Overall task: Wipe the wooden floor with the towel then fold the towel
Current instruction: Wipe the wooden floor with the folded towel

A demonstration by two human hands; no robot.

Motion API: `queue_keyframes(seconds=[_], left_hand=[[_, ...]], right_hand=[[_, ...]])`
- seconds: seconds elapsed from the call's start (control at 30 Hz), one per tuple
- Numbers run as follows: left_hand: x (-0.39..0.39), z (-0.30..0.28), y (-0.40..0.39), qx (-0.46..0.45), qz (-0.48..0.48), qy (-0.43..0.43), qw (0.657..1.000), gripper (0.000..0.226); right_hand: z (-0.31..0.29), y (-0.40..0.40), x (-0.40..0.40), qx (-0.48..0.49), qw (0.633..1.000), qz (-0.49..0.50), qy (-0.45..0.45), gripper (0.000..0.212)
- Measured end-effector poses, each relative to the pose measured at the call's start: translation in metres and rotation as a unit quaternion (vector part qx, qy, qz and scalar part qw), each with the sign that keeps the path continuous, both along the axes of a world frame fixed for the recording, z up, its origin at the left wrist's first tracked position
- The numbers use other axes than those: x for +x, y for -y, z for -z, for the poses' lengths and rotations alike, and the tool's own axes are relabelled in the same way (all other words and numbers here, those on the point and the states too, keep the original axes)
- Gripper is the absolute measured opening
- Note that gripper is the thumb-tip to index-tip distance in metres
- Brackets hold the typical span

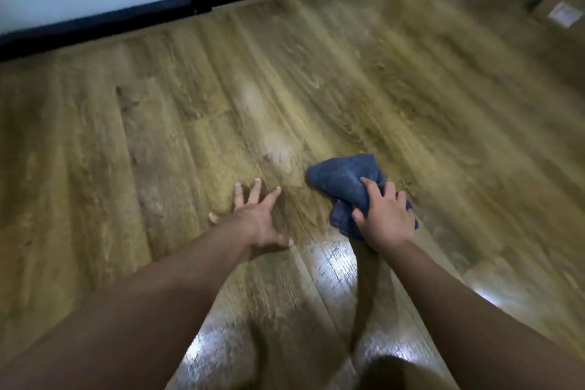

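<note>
Left hand (256, 218) beside towel (343, 182)

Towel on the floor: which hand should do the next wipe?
The right hand, probably. It already lies on the bunched blue towel, fingers curled into the cloth, so it can push straight across the wooden floor. The left hand rests spread on bare boards beside the towel, apart from it, and looks set to brace.

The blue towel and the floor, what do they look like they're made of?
Blue towel: soft, matte cloth, likely terry or microfibre; it bunches under the right hand. Floor: wood-grain planks with a glossy sheen; real wood or laminate, can't tell.
</note>
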State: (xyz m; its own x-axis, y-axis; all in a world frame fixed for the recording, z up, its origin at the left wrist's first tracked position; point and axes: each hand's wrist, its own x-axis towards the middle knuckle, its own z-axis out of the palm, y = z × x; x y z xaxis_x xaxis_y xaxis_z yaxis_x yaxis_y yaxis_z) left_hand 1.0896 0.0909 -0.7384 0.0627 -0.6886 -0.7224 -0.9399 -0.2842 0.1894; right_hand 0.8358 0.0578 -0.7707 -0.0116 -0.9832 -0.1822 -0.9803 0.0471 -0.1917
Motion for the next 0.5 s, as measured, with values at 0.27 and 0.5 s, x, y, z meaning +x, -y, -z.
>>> queue_keyframes(seconds=[0.27,0.5], left_hand=[[-0.018,0.023,-0.004,0.020,-0.151,-0.055,0.987,0.137],[-0.020,0.025,-0.002,0.026,-0.144,-0.042,0.988,0.130]], right_hand=[[-0.001,0.012,-0.063,-0.011,0.994,0.112,0.009,0.067],[0.010,-0.001,-0.016,-0.038,0.983,0.178,-0.024,0.068]])
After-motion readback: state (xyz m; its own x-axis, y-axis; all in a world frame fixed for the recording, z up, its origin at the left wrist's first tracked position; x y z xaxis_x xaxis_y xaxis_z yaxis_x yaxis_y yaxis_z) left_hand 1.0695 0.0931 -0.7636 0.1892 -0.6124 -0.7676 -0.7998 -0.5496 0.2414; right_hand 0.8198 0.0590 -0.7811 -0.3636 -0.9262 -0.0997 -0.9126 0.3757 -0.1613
